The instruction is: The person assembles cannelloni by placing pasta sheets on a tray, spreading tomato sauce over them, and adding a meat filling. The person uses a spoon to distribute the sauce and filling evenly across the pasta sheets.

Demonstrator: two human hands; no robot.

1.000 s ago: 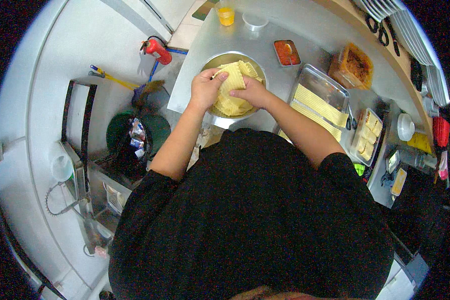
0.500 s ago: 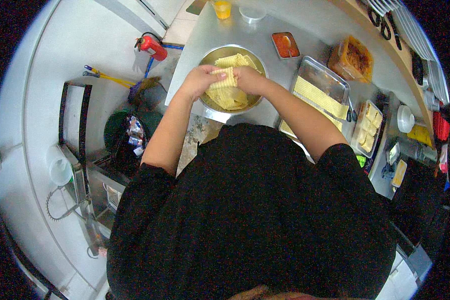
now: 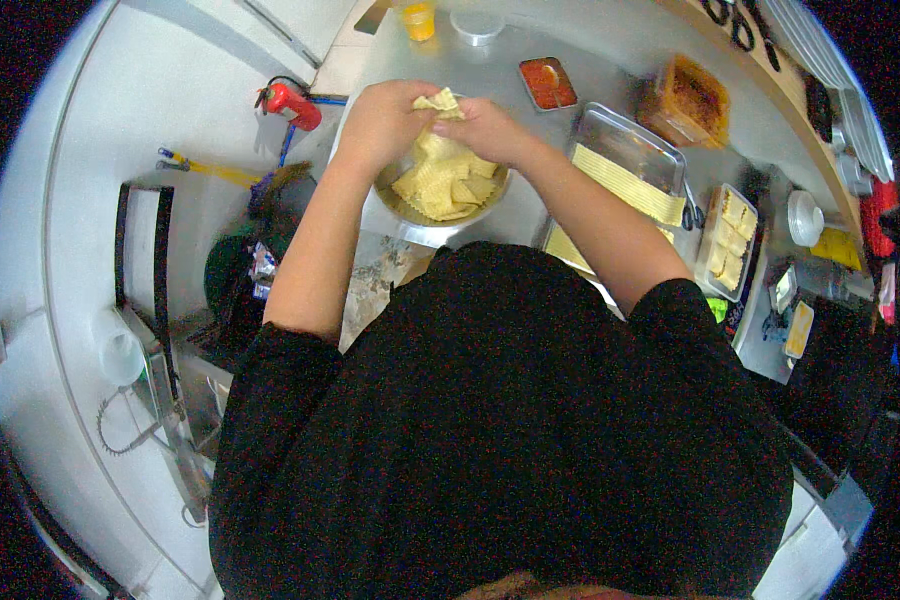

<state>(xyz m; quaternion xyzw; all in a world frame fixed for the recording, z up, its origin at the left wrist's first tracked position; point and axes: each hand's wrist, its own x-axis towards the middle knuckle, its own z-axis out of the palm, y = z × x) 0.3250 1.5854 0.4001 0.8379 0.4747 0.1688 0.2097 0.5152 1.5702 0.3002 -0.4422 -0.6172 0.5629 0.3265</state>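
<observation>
Left hand (image 3: 382, 118) and right hand (image 3: 490, 132) clamp fingers (image 3: 450, 128) on pasta (image 3: 436, 100) above the bowl (image 3: 402, 207). Right forearm (image 3: 600, 215) partly blocks a tray (image 3: 625, 142); red sauce (image 3: 542, 82) sits nearby.

A pale yellow colour is shown by the sheet (image 3: 436, 101) between the left hand (image 3: 385, 120) and the right hand (image 3: 492, 130). The bowl (image 3: 417, 216) beneath them is coloured silver. Right of the right hand, yellow strips (image 3: 625, 185) are patterned with fine parallel lines. Left of the left hand, the extinguisher (image 3: 294, 107) is coloured red.
</observation>
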